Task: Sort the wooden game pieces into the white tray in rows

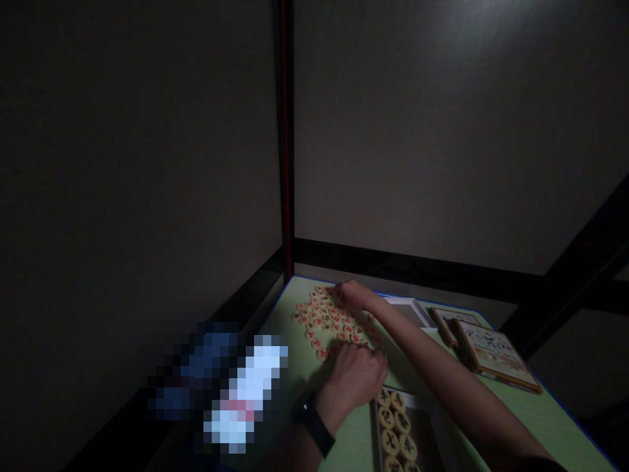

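Observation:
Round Chinese chess pieces (pixel 327 318) with red and black characters lie spread over the far left of the green table. My right hand (pixel 352 295) reaches to the far edge of this spread, its fingers curled down at the pieces. At the near edge is my left hand (pixel 358 372), wearing a dark watch (pixel 312 419), with its fingers bent together; whatever is under the fingertips of either hand is hidden. Just in front of the left hand, an open box (pixel 432 426) holds black-marked pieces (pixel 390 440) in two columns along its left side.
A white box lid or tray (pixel 410 311) lies behind my right forearm. Two flat printed boxes (pixel 496 354) sit at the table's right. Dark walls (pixel 442 164) meet at a corner post (pixel 287 131) beyond the green table (pixel 289 380). A blurred-out bright patch (pixel 248 390) is at left.

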`<action>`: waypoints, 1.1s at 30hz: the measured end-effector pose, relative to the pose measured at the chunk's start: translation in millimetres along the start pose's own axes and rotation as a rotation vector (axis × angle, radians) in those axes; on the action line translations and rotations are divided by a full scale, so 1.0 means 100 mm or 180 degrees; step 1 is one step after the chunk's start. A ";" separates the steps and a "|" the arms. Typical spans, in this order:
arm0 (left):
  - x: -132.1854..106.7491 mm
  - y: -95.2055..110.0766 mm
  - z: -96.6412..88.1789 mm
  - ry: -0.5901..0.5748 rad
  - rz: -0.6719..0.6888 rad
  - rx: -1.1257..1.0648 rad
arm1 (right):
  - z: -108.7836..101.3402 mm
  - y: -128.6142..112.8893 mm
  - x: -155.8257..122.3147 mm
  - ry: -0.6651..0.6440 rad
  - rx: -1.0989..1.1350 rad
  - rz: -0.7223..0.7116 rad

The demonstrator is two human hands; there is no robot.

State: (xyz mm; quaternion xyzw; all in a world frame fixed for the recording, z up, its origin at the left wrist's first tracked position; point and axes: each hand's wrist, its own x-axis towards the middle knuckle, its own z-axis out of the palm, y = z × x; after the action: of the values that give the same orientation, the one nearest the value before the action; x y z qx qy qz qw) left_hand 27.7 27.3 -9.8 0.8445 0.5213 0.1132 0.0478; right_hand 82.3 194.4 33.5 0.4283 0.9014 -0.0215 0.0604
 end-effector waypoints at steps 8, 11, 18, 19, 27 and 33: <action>0.01 -0.01 -0.01 -0.0182 0.0007 0.0034 | -0.06 -0.41 0.18 0.0006 -0.0001 -0.0277; 0.01 -0.03 -0.01 -0.0243 -0.0041 -0.0016 | -0.06 -0.51 0.22 -0.0067 -0.0068 -0.0133; 0.02 -0.02 0.00 -0.0271 -0.0066 -0.0129 | -0.08 -0.59 0.25 -0.0218 -0.0146 0.0029; 0.02 -0.02 0.00 -0.0284 -0.0066 -0.0121 | -0.07 -0.60 0.25 -0.0214 -0.0149 0.0045; 0.03 -0.03 -0.01 -0.0026 -0.0392 -0.0244 | -0.13 -0.51 0.06 0.0215 0.0101 -0.0127; 0.15 -0.14 0.00 0.0823 -0.1284 -0.1313 | -0.11 -0.09 -0.64 0.0877 0.0470 -0.0245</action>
State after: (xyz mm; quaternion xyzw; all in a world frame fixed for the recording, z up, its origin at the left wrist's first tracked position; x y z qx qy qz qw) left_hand 22.0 46.6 -10.4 0.6751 0.6461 0.3112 0.1730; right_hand 114.7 140.1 52.3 0.3956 0.9128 -0.0310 -0.0963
